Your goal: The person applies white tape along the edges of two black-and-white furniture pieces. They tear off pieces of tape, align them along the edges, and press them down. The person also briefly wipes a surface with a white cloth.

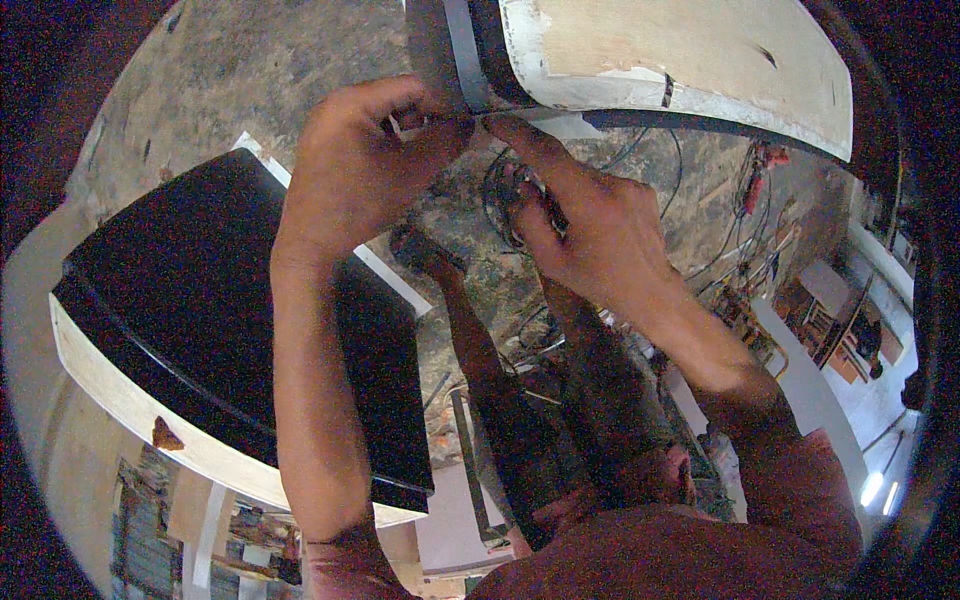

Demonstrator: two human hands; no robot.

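At the top of the head view is a panel (pixel 690 65) with a pale, wood-coloured face and white, rough borders. A dark grey and black edge strip (pixel 466 55) runs down its left side to the lower corner. My left hand (pixel 345 175) is closed there, thumb and forefinger pinched at the strip's lower end. My right hand (pixel 605 230) touches the same corner with its outstretched forefinger. Its other fingers curl around something dark, partly shiny, mostly hidden by the hand. Both fingertips nearly meet below the corner.
A second panel (pixel 200 300), black with a pale edge, lies at the left beside my left forearm. Cables (pixel 680 165) and a red-handled tool (pixel 755 185) lie on the stained floor (pixel 260 60). My legs and feet are below. Wooden furniture (pixel 835 325) stands at the right.
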